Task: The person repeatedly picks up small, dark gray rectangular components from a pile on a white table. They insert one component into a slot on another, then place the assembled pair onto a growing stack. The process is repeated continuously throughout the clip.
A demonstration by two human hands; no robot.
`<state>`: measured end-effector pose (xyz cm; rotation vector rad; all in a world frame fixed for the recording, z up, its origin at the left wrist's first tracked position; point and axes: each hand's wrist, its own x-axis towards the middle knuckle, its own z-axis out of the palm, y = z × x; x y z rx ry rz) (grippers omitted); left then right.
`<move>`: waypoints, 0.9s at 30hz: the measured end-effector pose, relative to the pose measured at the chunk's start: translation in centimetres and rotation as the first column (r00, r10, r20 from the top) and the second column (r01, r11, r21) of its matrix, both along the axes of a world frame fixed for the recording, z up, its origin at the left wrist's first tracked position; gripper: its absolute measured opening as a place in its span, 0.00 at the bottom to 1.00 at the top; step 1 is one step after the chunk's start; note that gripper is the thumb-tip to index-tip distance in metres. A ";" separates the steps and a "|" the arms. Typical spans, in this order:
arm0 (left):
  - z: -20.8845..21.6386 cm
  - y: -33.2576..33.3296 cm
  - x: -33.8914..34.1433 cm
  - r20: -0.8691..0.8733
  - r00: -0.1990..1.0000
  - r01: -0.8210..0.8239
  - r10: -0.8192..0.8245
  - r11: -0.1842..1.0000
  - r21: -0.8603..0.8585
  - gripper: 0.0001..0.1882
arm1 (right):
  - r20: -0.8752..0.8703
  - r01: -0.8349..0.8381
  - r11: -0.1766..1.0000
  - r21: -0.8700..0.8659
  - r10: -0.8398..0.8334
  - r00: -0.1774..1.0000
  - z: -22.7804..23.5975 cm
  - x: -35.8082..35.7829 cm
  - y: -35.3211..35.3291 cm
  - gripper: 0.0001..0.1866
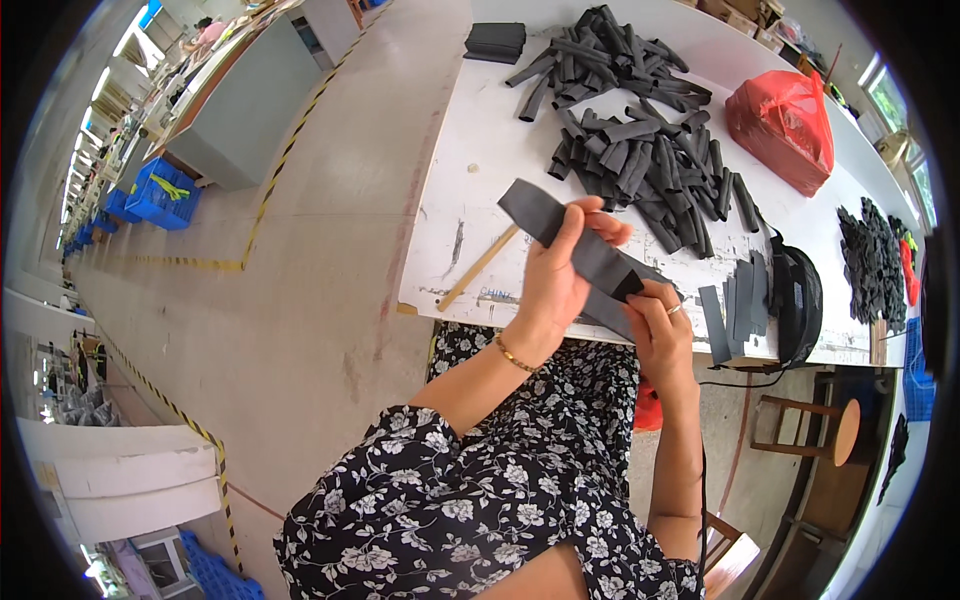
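Left hand: the left hand (556,278) is up over the near edge of the white table (470,170), fingers curled around the middle of a flat grey strip (570,240), thumb on the near side, fingertips (610,232) wrapped over the top.
Right hand: the right hand (655,325) sits just beside the left, lower and nearer the body, pinching the strip's lower end; fingers closed tight, a ring on one finger.
Strip: it runs on a slant, upper end free and sticking out up-left past the left hand, lower end darker where the right hand has it. It is held above the table edge, not lying on it.
Close by: a thin wooden stick (478,267) lies on the table just left of the left hand.
Beyond the hands: a big heap of dark rolled tubes (640,150) spreads across the table.
Right of the hands: flat grey cut pieces (735,305) sit at the table edge, with a red plastic bag (782,125) further back.
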<state>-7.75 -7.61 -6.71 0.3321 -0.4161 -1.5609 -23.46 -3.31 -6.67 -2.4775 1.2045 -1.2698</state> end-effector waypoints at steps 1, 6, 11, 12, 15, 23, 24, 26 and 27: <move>-0.2 -0.1 -0.2 0.027 0.999 -0.021 0.022 1.000 -0.021 0.16 | 0.008 -0.008 1.000 -0.013 0.008 1.000 0.1 0.2 -0.1 0.12; 0.1 0.8 -1.5 -0.009 1.000 -0.005 0.005 1.000 0.013 0.18 | 0.025 -0.010 1.000 -0.017 0.010 1.000 0.3 0.5 -0.5 0.12; -0.2 0.8 -1.5 -0.005 1.000 -0.017 0.017 1.000 0.004 0.18 | 0.038 0.001 1.000 0.016 -0.001 0.999 -0.1 0.6 -0.6 0.11; -0.2 0.8 -1.5 -0.004 1.000 -0.018 0.018 1.000 0.008 0.18 | 0.040 0.006 1.000 0.020 -0.007 0.999 -0.1 0.6 -0.7 0.11; -0.4 0.9 -1.5 -0.006 1.000 -0.031 0.031 0.999 0.011 0.18 | 0.045 -0.003 1.000 0.017 0.002 0.999 -0.2 0.7 -0.8 0.10; -0.5 1.0 -1.8 -0.004 0.999 -0.050 0.050 0.999 0.001 0.18 | 0.049 0.010 1.000 0.017 -0.010 0.999 -0.5 0.9 -0.7 0.10; -0.5 1.0 -1.8 -0.006 0.999 -0.047 0.047 0.999 -0.005 0.18 | 0.052 0.012 1.000 0.014 -0.012 0.999 -0.4 0.9 -0.7 0.10; -0.6 0.9 -1.7 -0.011 0.999 -0.041 0.041 0.999 -0.017 0.18 | 0.054 0.009 1.000 0.013 -0.010 0.998 -0.5 0.9 -0.8 0.10; -0.6 0.9 -1.8 -0.016 0.999 -0.044 0.044 0.999 -0.008 0.17 | 0.054 0.009 1.000 0.012 -0.010 0.998 -0.6 0.8 -0.8 0.10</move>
